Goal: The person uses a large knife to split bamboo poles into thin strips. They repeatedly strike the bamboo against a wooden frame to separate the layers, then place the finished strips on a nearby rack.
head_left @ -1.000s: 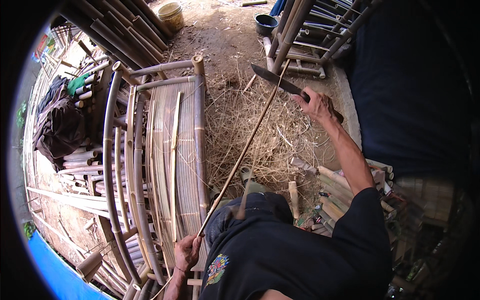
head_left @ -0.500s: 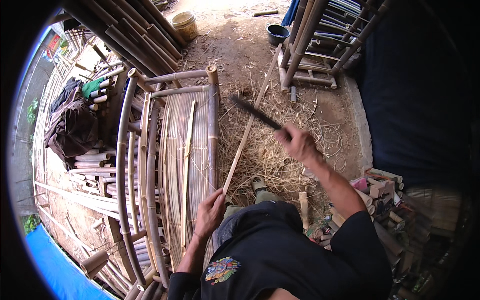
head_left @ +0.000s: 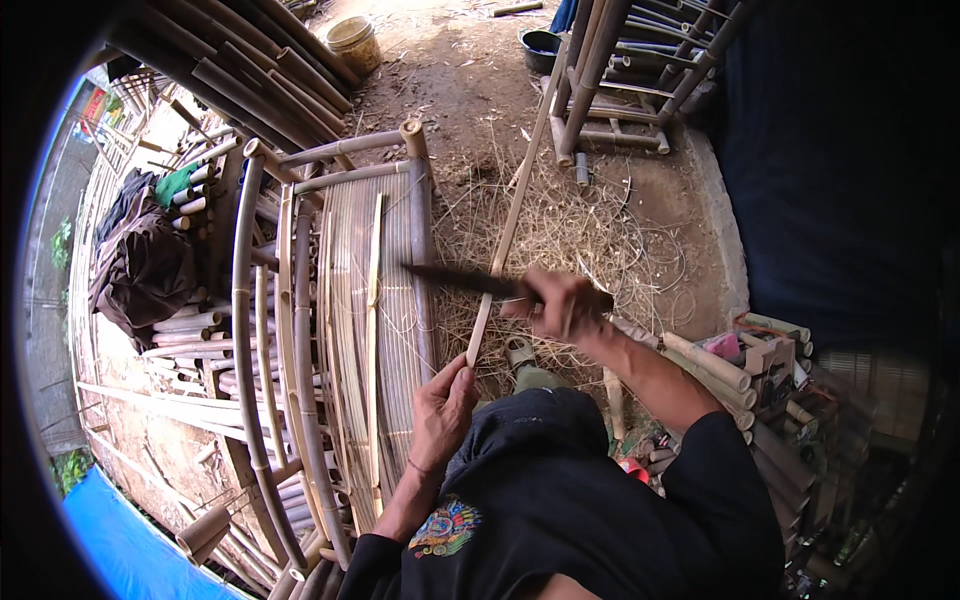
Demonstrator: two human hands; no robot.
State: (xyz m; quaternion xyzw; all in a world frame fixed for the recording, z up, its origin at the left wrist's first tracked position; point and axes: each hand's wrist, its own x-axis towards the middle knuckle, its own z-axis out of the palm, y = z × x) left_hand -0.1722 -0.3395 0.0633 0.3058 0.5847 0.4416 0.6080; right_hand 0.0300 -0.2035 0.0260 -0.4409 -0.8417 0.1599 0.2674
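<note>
Pinched at its near end in my left hand (head_left: 443,411) is a long pale bamboo strip (head_left: 517,205), slanting away up and to the right. My right hand (head_left: 562,304) is closed round the handle of a dark-bladed knife (head_left: 455,277). Its blade points left and crosses the strip just beyond my left hand; whether the edge touches the strip I cannot tell. To the left of the strip stands a bamboo bench (head_left: 395,235) with a slatted seat, and a loose bamboo strip (head_left: 374,300) lies lengthwise on it.
Thin bamboo shavings (head_left: 570,220) cover the ground ahead of my feet. Bamboo poles (head_left: 240,95) lean at the far left, near a yellowish bucket (head_left: 354,45). A bamboo frame (head_left: 612,135) and a black basin (head_left: 540,48) stand far right. Cut bamboo pieces (head_left: 715,365) are piled at right.
My right hand has come nearer and slightly left, bringing the knife down along the strip toward my left hand. The blade now lies more level. My left hand has shifted slightly right and away from me.
</note>
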